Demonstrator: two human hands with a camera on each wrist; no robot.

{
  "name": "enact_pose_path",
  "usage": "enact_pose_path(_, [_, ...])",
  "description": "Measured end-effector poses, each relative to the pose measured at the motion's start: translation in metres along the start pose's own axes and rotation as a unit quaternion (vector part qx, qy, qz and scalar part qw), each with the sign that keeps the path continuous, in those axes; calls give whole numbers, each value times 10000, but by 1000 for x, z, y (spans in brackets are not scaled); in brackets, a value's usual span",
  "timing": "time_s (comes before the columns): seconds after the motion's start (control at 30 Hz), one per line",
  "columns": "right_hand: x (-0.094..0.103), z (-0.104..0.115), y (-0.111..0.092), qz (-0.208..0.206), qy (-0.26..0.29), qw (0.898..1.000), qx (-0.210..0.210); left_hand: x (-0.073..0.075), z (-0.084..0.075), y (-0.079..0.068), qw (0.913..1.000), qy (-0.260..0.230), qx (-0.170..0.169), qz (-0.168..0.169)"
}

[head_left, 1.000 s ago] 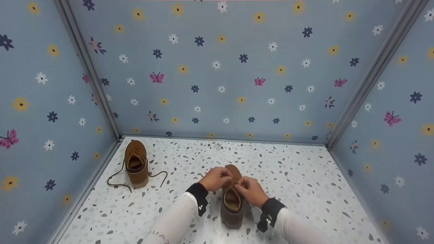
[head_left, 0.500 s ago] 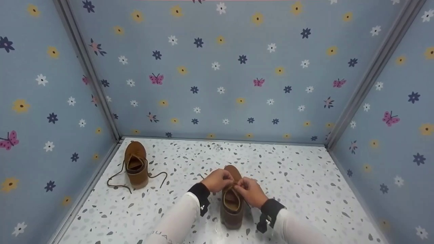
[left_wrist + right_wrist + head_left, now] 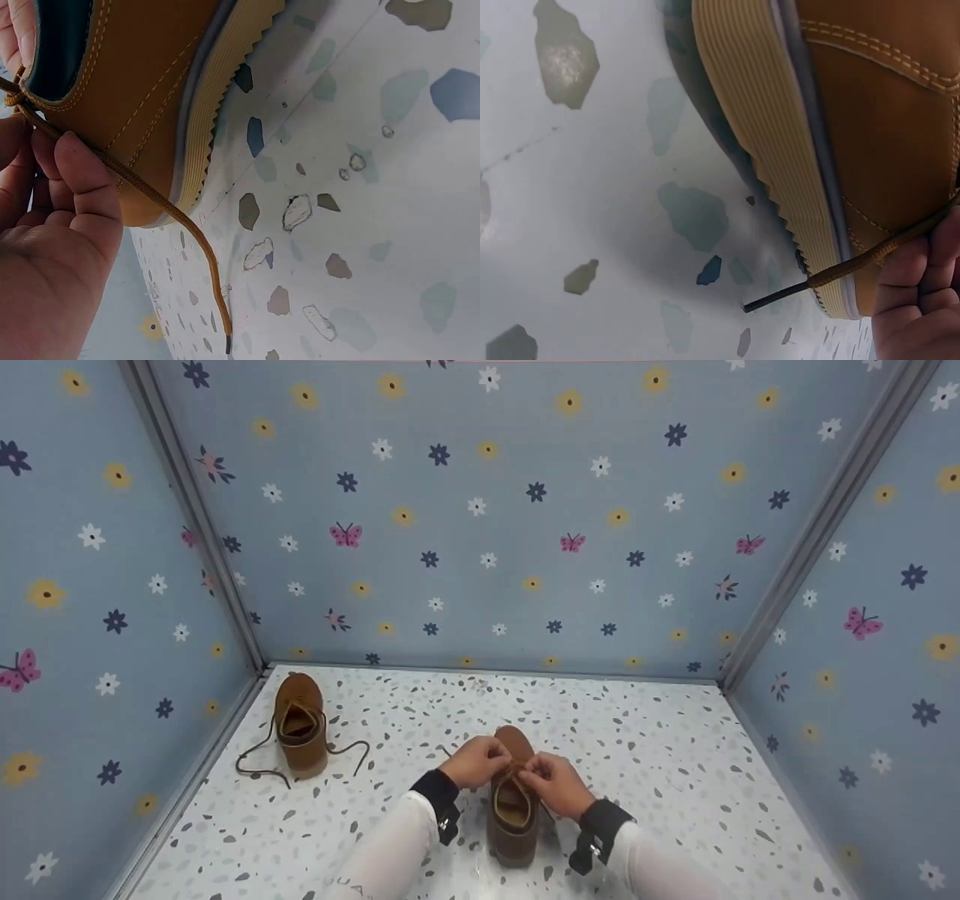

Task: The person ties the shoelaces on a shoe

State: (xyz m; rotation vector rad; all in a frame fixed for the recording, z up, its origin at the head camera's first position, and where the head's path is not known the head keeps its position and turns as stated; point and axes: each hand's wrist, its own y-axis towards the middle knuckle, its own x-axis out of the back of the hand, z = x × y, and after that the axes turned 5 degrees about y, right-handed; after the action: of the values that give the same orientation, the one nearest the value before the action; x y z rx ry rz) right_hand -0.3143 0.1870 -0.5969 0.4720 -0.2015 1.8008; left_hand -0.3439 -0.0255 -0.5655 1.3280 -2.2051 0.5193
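A brown lace-up shoe [image 3: 514,840] stands on the speckled surface, toe pointing away from me. My left hand [image 3: 476,761] and right hand [image 3: 559,784] meet over its lacing, one from each side. Thumb and fingers of the left hand [image 3: 56,232] pinch the brown shoelace [image 3: 172,206] close to a knot or loop at the shoe's opening. One dark-tipped lace end hangs down past the sole there. In the right wrist view, curled fingers of the right hand [image 3: 919,311] grip the lace [image 3: 855,262], whose dark-tipped end sticks out beside the sole. Fingers partly hide the knot.
A second brown shoe [image 3: 304,750] stands at the back left with its laces [image 3: 262,770] loose on both sides. White speckled tabletop [image 3: 637,735] lies under both shoes. Blue walls [image 3: 480,525] with flowers and butterflies enclose it at the back and sides.
Both hands stay at the lacing with only small finger movements. The left hand has come slightly closer to me and then a little leftward. The shoes have stayed in place.
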Motion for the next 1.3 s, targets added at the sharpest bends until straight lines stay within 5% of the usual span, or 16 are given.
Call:
enact_pose_path(0.37, [6, 6, 1, 19, -16, 9993, -375, 3, 7, -6, 9972, -596, 403, -205])
enact_pose_path(0.83, [8, 26, 1, 17, 348, 9976, -600, 0, 12, -10, 9949, -893, 292, -371])
enact_pose_path(1.3, [2, 27, -3, 213, -20, 9996, -174, -2, 15, -9, 9938, -964, 381, -398])
